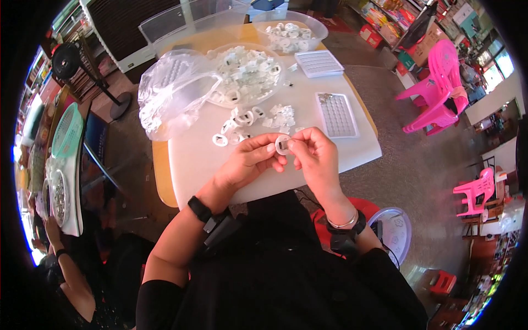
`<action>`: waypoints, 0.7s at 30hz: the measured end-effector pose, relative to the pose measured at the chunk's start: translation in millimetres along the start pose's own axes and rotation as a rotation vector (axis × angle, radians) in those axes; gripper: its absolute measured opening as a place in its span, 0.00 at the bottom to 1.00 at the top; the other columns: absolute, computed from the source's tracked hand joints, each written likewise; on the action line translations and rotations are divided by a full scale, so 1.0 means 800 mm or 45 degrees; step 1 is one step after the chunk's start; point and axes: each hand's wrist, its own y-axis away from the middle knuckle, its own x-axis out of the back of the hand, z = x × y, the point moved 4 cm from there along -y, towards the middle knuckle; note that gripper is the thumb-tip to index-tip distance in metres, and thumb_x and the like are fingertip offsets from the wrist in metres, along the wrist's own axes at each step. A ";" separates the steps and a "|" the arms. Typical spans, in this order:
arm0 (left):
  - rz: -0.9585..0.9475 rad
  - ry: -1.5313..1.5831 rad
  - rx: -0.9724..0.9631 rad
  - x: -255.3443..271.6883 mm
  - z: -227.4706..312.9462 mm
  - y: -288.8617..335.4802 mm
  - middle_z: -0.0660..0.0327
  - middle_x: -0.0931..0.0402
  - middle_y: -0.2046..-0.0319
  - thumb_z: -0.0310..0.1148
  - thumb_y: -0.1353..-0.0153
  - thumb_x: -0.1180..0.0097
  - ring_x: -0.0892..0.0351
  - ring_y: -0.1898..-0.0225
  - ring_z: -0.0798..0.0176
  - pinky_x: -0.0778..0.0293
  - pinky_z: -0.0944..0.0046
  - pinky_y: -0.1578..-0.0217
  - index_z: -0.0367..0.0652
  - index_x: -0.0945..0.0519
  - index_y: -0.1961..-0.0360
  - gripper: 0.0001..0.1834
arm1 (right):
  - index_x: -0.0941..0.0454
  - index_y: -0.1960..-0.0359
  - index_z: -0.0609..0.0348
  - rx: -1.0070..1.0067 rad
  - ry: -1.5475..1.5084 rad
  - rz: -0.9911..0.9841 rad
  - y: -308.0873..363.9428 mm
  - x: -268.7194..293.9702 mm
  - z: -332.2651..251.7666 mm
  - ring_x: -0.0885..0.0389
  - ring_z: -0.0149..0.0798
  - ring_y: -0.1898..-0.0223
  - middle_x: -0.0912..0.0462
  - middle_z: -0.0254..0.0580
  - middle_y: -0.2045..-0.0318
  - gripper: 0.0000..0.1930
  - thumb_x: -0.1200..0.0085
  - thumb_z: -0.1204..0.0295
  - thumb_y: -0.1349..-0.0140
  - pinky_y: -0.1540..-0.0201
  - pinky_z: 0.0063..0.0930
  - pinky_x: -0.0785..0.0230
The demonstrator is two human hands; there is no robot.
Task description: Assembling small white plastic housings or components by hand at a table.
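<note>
A small round white plastic part with a dark slot in it is held up above the near edge of the white table. My left hand pinches its left side between thumb and forefinger. From the right, the fingertips of my right hand press on the same part; whether they hold a further tiny piece cannot be made out. Just beyond my hands lies a loose group of similar white round parts. Beside them is a small heap of white flat pieces.
Farther back stand a tub of white pieces, a clear bowl of round parts and a plastic bag. Two white gridded trays, one nearer and one farther, lie at the right. Another person's arm shows at lower left.
</note>
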 end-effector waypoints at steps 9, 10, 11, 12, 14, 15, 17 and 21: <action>-0.021 0.119 -0.027 0.004 0.002 0.004 0.59 0.23 0.58 0.32 0.36 0.47 0.23 0.60 0.66 0.24 0.67 0.58 0.35 0.27 0.47 0.18 | 0.27 0.69 0.64 -0.057 -0.127 -0.059 0.003 -0.005 0.005 0.31 0.19 0.81 0.24 0.31 0.80 0.05 0.45 0.75 0.40 0.79 0.17 0.38; -0.022 0.119 -0.029 0.003 0.003 0.005 0.59 0.23 0.58 0.32 0.36 0.47 0.23 0.60 0.66 0.24 0.67 0.58 0.35 0.27 0.47 0.18 | 0.26 0.69 0.64 -0.017 -0.091 -0.056 0.002 -0.005 0.008 0.30 0.20 0.81 0.24 0.31 0.80 0.05 0.45 0.75 0.40 0.79 0.17 0.38; 0.039 0.122 -0.028 0.005 0.002 0.005 0.59 0.23 0.60 0.32 0.37 0.45 0.23 0.62 0.65 0.24 0.68 0.60 0.35 0.26 0.48 0.18 | 0.26 0.68 0.64 0.022 -0.056 -0.053 0.002 -0.006 0.009 0.30 0.20 0.80 0.24 0.31 0.79 0.05 0.45 0.75 0.40 0.79 0.17 0.37; 0.099 0.124 -0.029 0.007 0.003 0.004 0.59 0.23 0.62 0.33 0.39 0.43 0.23 0.63 0.65 0.24 0.68 0.63 0.35 0.26 0.49 0.19 | 0.26 0.68 0.64 0.025 -0.054 -0.055 -0.001 -0.005 0.008 0.30 0.20 0.80 0.24 0.31 0.79 0.05 0.45 0.75 0.40 0.79 0.17 0.37; 0.081 0.157 -0.045 0.013 0.003 0.004 0.59 0.23 0.62 0.32 0.37 0.45 0.22 0.62 0.65 0.24 0.68 0.61 0.35 0.26 0.49 0.17 | 0.25 0.67 0.62 0.006 0.076 -0.142 -0.009 -0.001 0.006 0.30 0.20 0.79 0.22 0.30 0.76 0.05 0.48 0.73 0.37 0.77 0.16 0.36; 0.062 0.191 -0.055 0.016 0.003 0.004 0.59 0.22 0.61 0.31 0.36 0.46 0.22 0.62 0.65 0.23 0.67 0.59 0.35 0.26 0.49 0.16 | 0.24 0.66 0.62 0.052 0.233 -0.081 -0.021 0.011 0.005 0.29 0.21 0.78 0.22 0.30 0.76 0.06 0.49 0.72 0.37 0.76 0.18 0.35; 0.072 0.184 -0.026 0.014 0.005 0.005 0.60 0.22 0.62 0.31 0.36 0.46 0.22 0.62 0.65 0.24 0.67 0.60 0.35 0.26 0.49 0.16 | 0.22 0.66 0.62 0.244 0.520 0.109 -0.060 0.045 0.002 0.25 0.30 0.76 0.21 0.37 0.76 0.07 0.48 0.70 0.38 0.72 0.25 0.32; 0.077 0.112 0.040 0.006 0.007 0.002 0.60 0.23 0.63 0.31 0.36 0.46 0.22 0.63 0.66 0.24 0.67 0.60 0.34 0.26 0.49 0.16 | 0.20 0.65 0.59 0.637 1.061 0.365 -0.158 0.121 0.044 0.22 0.47 0.71 0.20 0.47 0.71 0.07 0.47 0.72 0.42 0.68 0.37 0.29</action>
